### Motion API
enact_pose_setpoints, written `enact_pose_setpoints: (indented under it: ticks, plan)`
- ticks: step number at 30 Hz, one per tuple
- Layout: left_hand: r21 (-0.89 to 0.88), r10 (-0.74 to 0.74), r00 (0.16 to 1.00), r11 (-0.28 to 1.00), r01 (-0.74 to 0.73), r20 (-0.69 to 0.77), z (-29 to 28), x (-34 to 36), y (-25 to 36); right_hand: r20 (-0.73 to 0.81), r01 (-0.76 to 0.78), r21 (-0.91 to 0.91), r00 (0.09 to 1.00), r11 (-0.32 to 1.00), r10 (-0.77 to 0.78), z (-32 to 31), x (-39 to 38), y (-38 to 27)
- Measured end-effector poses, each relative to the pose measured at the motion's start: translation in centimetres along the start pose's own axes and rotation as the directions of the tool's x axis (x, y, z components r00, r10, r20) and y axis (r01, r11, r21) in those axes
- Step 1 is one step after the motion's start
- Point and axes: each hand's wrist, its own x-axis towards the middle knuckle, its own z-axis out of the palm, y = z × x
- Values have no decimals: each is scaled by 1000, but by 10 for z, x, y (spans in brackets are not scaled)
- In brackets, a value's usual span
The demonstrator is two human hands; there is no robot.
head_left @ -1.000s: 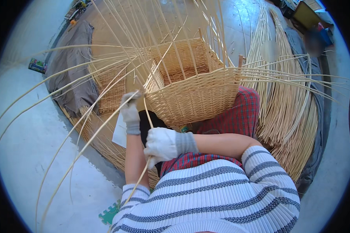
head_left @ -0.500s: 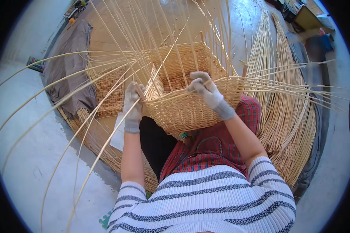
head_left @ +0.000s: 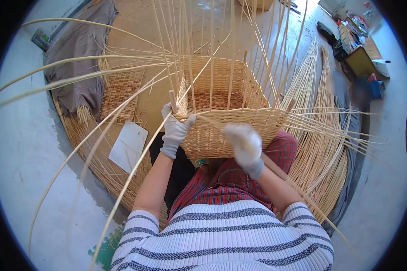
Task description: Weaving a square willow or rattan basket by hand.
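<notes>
A rectangular willow basket (head_left: 212, 140) is tilted on my lap, its inside facing up and away. Upright rods rise from its rim, and long loose rods (head_left: 99, 132) fan out to both sides. My left hand (head_left: 174, 131), in a pale knit glove, is closed on the near left corner, thumb over the rim, beside a short wooden peg (head_left: 172, 100). In front of the near wall is my gloved right hand (head_left: 245, 147), blurred and closed around a willow rod (head_left: 309, 203). That rod runs from the rim through the hand to the lower right.
Bundled long rods (head_left: 323, 153) lie on the floor at right. A flat woven panel (head_left: 122, 92), a white sheet (head_left: 128, 147) and a grey cloth (head_left: 81, 58) over more rods are at left. A green foam mat piece (head_left: 107, 248) lies near me.
My right hand has left the rim, come down and towards me, and now draws a rod to the lower right. My left thumb now lies over the rim. The view has shifted.
</notes>
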Motion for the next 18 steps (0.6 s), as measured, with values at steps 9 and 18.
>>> enact_pose_setpoints:
  ticks: [9, 18]
  plan:
    - [-200, -252, 964, 952, 231, -84, 2, 5, 20, 165, -83, -317, 976, 945, 141, 81, 222, 3]
    - [-497, -168, 957, 867, 30, -235, 15, -14, 16, -229, -338, 674, 750, 656, 621, -20, -1, 66]
